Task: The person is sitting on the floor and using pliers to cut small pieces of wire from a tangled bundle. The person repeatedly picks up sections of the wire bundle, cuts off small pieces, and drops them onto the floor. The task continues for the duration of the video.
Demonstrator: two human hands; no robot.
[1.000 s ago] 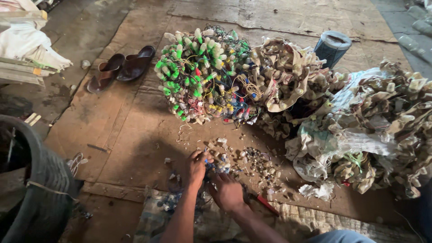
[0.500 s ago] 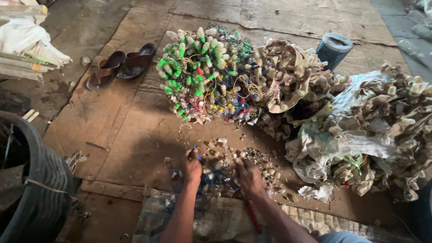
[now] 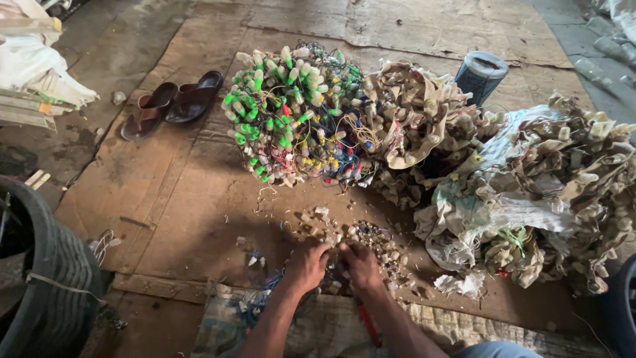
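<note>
Head view looks down on the left hand [image 3: 306, 263] and the right hand [image 3: 361, 263], held knuckles-up and touching each other low in the middle. Both are curled closed around something small pinched between them; what it is cannot be made out, perhaps a bit of thin wire. They sit on the near edge of a scattered heap of small pale plastic bits and cut pieces [image 3: 371, 240], which lies on the worn brown cardboard sheet [image 3: 185, 199] covering the floor.

A red-handled tool [image 3: 368, 323] lies just nearer than that heap, under the right forearm. Thin blue wire strands [image 3: 268, 284] trail beside the left wrist, on a frayed woven mat [image 3: 331, 328] at the sheet's near edge.

Beyond the heap stands a round tangled bundle of green and white small lamp holders with coloured wires [image 3: 295, 119]. Touching it on its right is a mound of dirty beige holders and wires [image 3: 424, 126], and further right of the heap a larger grey-brown mound wrapped in torn sacking [image 3: 536, 199]. A dark cylindrical can with a mesh side [image 3: 480, 74] stands behind the beige mound.

Far left of the heap lies a pair of brown sandals [image 3: 173, 103]. A black rubber tyre [image 3: 50, 278] stands at the left edge.
</note>
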